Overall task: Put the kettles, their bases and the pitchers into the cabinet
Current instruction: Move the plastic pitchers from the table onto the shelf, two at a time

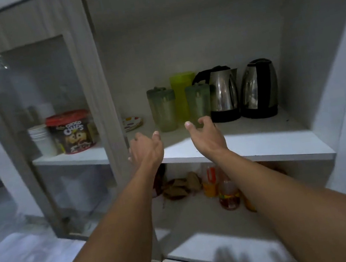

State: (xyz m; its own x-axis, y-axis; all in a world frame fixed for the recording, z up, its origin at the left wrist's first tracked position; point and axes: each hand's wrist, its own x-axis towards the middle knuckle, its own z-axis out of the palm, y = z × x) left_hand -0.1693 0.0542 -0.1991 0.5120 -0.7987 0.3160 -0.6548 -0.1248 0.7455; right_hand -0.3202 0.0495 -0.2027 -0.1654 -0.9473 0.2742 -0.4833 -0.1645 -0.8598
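Behind the glass door (35,121): a Choco Chips tub (71,132) beside stacked paper cups (41,139); bottles (228,192) below.

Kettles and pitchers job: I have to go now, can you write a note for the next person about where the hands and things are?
Left hand: open, empty, by the edge of the cabinet door.
Right hand: open, empty, just in front of the right green pitcher; contact unclear.
On the upper shelf: left green pitcher, yellow-green pitcher behind, then left kettle and right kettle, each upright on a black base.
Done: everything visible is inside.
Left: check for leftovers outside this view, then probably close the door.
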